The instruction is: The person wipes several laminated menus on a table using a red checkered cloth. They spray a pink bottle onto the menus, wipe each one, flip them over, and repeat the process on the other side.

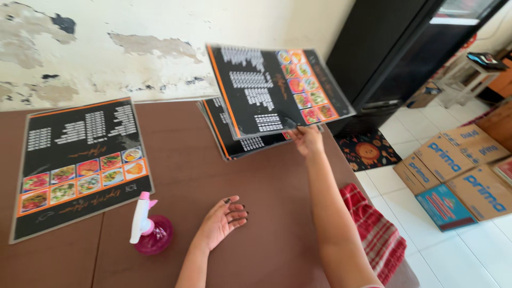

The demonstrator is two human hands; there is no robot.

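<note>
Laminated menu (277, 88), motion-blurred, pinched in the right hand (308, 140); left hand (221, 221) empty, flat on table (266, 213).

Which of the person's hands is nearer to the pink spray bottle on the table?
Left. The left hand rests on the brown table just beside the pink spray bottle. The right hand is far beyond it, holding up a laminated menu.

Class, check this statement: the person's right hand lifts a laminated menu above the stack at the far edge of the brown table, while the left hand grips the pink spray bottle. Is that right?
Not quite. The head view shows the left hand resting open on the brown table, beside the pink spray bottle but not touching it. The rest holds: the right hand lifts a laminated menu above the stack.
</note>
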